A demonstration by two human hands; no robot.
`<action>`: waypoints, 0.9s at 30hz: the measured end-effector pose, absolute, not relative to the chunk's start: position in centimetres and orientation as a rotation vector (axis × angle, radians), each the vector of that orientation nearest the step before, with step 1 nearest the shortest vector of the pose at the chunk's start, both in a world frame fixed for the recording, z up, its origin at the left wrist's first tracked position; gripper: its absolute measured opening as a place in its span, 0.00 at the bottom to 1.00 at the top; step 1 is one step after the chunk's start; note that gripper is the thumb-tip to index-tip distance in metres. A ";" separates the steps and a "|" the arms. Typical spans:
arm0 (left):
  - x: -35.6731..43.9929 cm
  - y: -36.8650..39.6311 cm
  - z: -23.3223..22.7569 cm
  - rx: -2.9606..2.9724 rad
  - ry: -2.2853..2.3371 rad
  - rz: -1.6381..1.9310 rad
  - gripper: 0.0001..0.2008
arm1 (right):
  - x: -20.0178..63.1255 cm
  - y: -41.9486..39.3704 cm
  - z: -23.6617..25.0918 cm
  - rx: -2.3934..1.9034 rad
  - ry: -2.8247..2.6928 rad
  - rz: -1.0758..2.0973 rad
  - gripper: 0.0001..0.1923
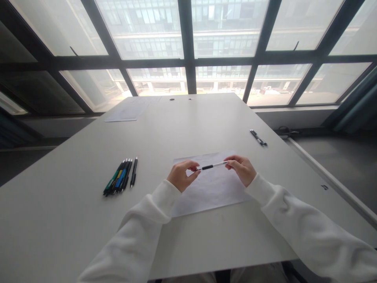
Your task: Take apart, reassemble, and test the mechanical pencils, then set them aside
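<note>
**One pen held over the sheet, others wait aside**

Both hands pinch a slim white pen with a black grip [212, 166] — left hand [180, 175] at the dark tip, right hand [241, 169] at the white end — level above the white paper sheet [210, 192] on the pale grey table [73, 220]. By my judgement little is done: the sheet looks nearly unmarked. A row of dark, green and blue pens [120, 177] lies left; two black pens [258, 138] lie far right.

One pen [212, 166] held, about five pens [120, 177] grouped left, two pens [258, 138] right, one paper sheet [212, 188].
</note>
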State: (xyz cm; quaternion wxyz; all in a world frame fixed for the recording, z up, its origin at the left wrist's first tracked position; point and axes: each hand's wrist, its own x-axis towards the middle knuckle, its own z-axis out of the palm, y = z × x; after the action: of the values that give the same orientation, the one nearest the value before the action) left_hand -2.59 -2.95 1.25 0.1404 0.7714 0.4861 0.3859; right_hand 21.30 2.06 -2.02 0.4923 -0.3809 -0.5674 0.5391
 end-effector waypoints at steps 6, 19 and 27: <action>-2.4 -3.0 1.1 2.132 1.464 1.134 0.07 | 21.1 1.8 -1.8 -0.923 -1.384 1.331 0.09; -2.3 -2.8 0.8 1.590 1.238 1.280 0.09 | 21.4 2.2 -2.1 -0.899 -1.323 1.369 0.12; -2.3 -2.6 0.7 1.424 1.218 1.259 0.10 | 21.4 1.8 -1.7 -0.868 -1.355 1.369 0.13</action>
State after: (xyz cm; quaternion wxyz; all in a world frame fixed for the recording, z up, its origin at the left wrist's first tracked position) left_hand -2.26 -2.64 0.71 0.4278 0.5700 0.4877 0.5043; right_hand 21.37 1.82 -1.69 0.4920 -0.3578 -0.5584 0.5640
